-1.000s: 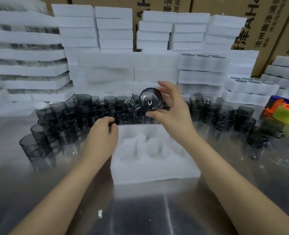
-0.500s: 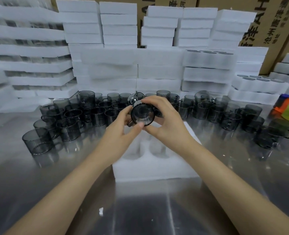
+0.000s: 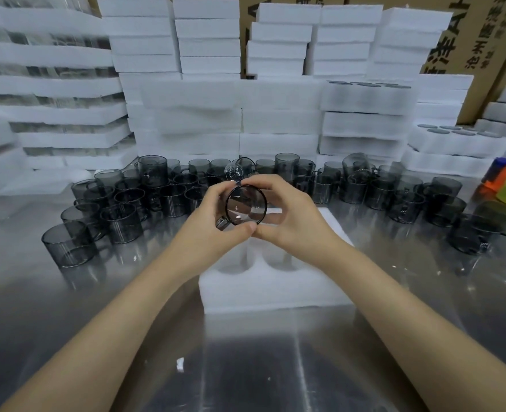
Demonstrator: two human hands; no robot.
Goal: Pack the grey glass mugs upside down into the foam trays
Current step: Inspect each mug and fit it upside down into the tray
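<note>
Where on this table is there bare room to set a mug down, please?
Bare table lies in front of the foam tray and on both sides of it. Behind it, mugs crowd up to the foam stacks.

Both bare forearms reach forward and the hands meet in the middle.
The left hand (image 3: 211, 217) and right hand (image 3: 292, 215) curl round one grey mug (image 3: 246, 205) from either side, thumb tips touching beneath it.

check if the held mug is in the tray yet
Out. The left hand and right hand hold the mug over the tray, tipped on its side.
</note>
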